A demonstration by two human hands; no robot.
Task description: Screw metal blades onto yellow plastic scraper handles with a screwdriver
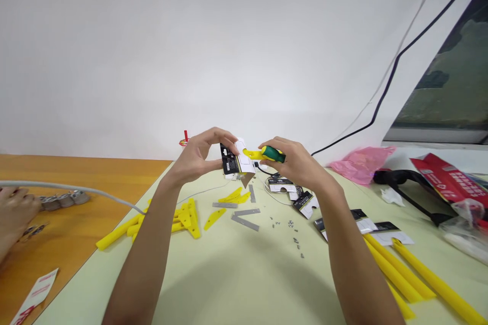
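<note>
Card point(245, 161) printed in black and white is held up above the middle of a pale green tabletop point(213, 274), in front of a white wall. Its left edge is pinched between the thumb and fingers of the left hand point(202, 155). In the right hand point(295, 160), a green-and-yellow handle point(272, 154) is gripped, its yellow end brought up to the card's face; whether it is passed through the card cannot be told.

Below the hands, flat metal strips point(246, 222) and curved yellow plates point(214, 218) are scattered, with small metal fasteners point(291, 224) strewn to their right. Yellow pieces with flared, flat heads point(192, 219) are heaped beside the left forearm. More printed cards point(305, 204) are laid beyond the fasteners, and long yellow tubes point(438, 277) are set at the right, near a crumpled pink plastic bag point(360, 163). At far left, another person's hand point(15, 213) is partly shown over an orange-brown wooden surface point(114, 172).
</note>
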